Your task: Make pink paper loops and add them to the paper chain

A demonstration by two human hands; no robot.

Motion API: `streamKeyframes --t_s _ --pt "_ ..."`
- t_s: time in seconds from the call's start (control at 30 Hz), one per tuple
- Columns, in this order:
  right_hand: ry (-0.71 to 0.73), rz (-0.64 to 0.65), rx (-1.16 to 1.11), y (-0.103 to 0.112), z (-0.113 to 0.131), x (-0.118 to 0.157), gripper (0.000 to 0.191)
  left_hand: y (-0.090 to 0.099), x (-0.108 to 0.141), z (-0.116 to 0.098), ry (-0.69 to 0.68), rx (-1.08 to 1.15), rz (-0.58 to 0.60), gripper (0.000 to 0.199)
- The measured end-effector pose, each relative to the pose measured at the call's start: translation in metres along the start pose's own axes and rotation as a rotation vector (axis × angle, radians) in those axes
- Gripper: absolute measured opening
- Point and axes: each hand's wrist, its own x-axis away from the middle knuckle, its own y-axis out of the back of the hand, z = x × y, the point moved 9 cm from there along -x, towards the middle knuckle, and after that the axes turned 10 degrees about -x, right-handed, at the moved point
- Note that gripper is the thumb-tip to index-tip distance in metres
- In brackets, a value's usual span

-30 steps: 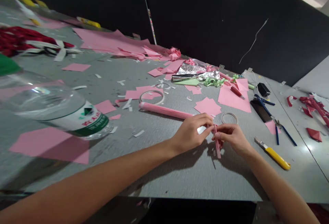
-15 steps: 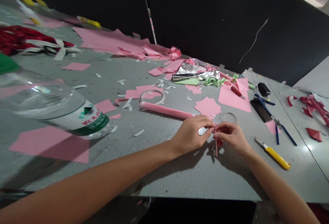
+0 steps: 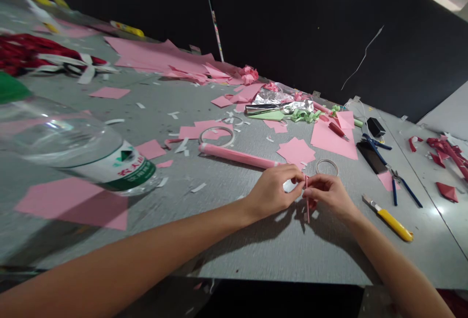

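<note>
A thin pink stick (image 3: 307,209) hangs upright between my two hands, low over the grey table. My left hand (image 3: 277,187) pinches it near the top from the left, thumb and forefinger together. From the right, my right hand (image 3: 328,192) pinches at the same spot, its other fingers curled. Behind my left hand lies a long pink paper roll (image 3: 237,156), with a white tape ring (image 3: 216,137) at its far left end. A second, smaller ring (image 3: 326,166) rests just behind my right hand.
At the left is a large plastic bottle (image 3: 73,147). On the right lie a yellow cutter (image 3: 394,224), blue-handled pliers (image 3: 405,189) and a black phone (image 3: 371,157). Pink sheets (image 3: 157,57), scraps, foil and green curls cover the back of the table (image 3: 256,254), before a black wall.
</note>
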Motion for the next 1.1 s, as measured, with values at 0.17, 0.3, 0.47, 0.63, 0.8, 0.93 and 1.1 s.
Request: streamKeyframes --t_s 0.17,0.3,0.47,0.63,0.8,0.93,1.1 --pt "-0.011 0.027 -0.010 -0.0009 -0.0015 0.0009 0.034 -0.0016 0.0003 0.0014 0.014 0.011 0.005 0.012" --pt "-0.009 0.047 -0.019 -0.0019 -0.0016 0.0011 0.034 -0.0028 0.0005 0.0034 0.032 0.035 0.014 0.012" --pt "0.003 0.039 -0.028 -0.0012 0.0013 0.0024 0.033 -0.0020 -0.0013 0.0051 0.053 0.072 0.020 0.013" --pt "0.011 0.032 -0.045 -0.0002 0.0039 0.0033 0.031 0.0015 -0.0017 0.0017 0.027 0.079 0.006 0.010" --pt "-0.006 0.068 -0.053 -0.0030 0.0022 0.0030 0.032 0.0028 0.0002 -0.0041 -0.054 0.004 -0.016 0.008" --pt "-0.023 0.075 -0.091 -0.0026 -0.0012 0.0020 0.033 0.0019 0.0010 -0.0035 -0.076 -0.031 -0.029 0.010" --pt "-0.024 0.073 -0.108 -0.0001 -0.0033 0.0013 0.032 0.0014 0.0014 -0.0024 -0.080 -0.050 -0.028 0.010"
